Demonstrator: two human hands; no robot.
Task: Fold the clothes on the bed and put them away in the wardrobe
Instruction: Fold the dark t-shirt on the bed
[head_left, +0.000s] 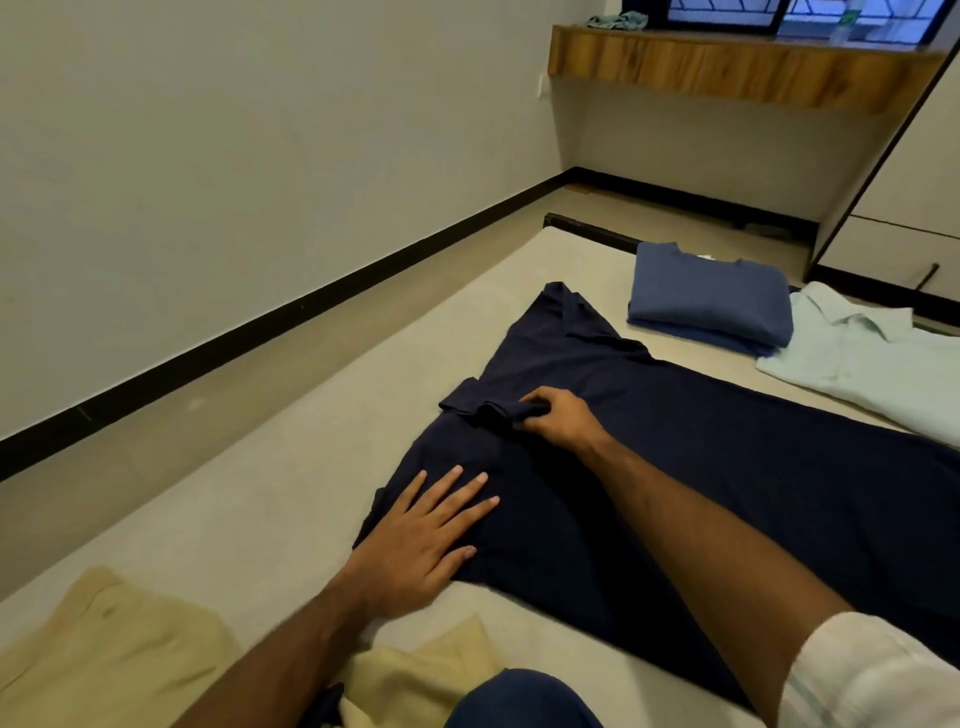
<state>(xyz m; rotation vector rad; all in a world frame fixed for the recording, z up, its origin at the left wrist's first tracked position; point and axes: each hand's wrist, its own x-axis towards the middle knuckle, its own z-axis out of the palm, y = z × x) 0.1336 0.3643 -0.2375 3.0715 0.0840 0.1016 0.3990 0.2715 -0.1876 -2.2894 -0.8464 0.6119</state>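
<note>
A dark navy shirt (701, 457) lies spread flat across the grey bed (291, 499). My left hand (421, 535) presses flat on the shirt's near left edge, fingers apart. My right hand (558, 418) pinches the shirt's short sleeve (472, 402), which is folded inward over the body. Further back on the bed a folded blue t-shirt (711, 299) sits in a neat stack. A pale mint collared shirt (872, 358) lies unfolded at the right. Beige trousers (104, 660) lie crumpled at the near left corner.
A white wall with a black skirting board runs along the left of the bed. A wooden shelf (727, 67) under the window holds a crumpled cloth (618, 21). A white wardrobe panel (904, 197) stands at the far right. My knee (519, 701) shows at the bottom.
</note>
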